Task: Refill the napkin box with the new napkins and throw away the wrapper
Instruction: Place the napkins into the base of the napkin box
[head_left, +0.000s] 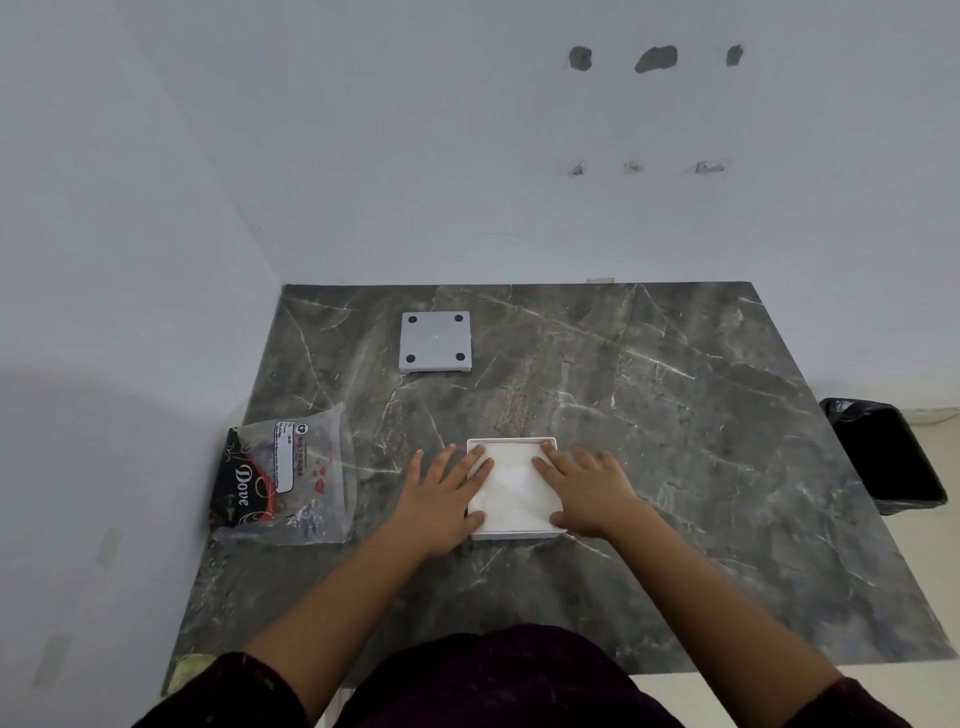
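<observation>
A white square napkin box (519, 532) sits open on the dark marble table, filled with white napkins (511, 486). My left hand (441, 499) lies flat on the box's left side, fingers spread over the napkins. On the right side, my right hand (584, 488) rests flat with its fingers on the napkins too. The box's grey lid (435, 341), with dark round feet at its corners, lies upside down farther back. A clear and black plastic wrapper (283, 480) lies flattened at the table's left edge against the wall.
The marble table (675, 415) stands in a corner, with walls behind and to the left. A black bin with a black liner (883, 454) stands on the floor past the table's right edge.
</observation>
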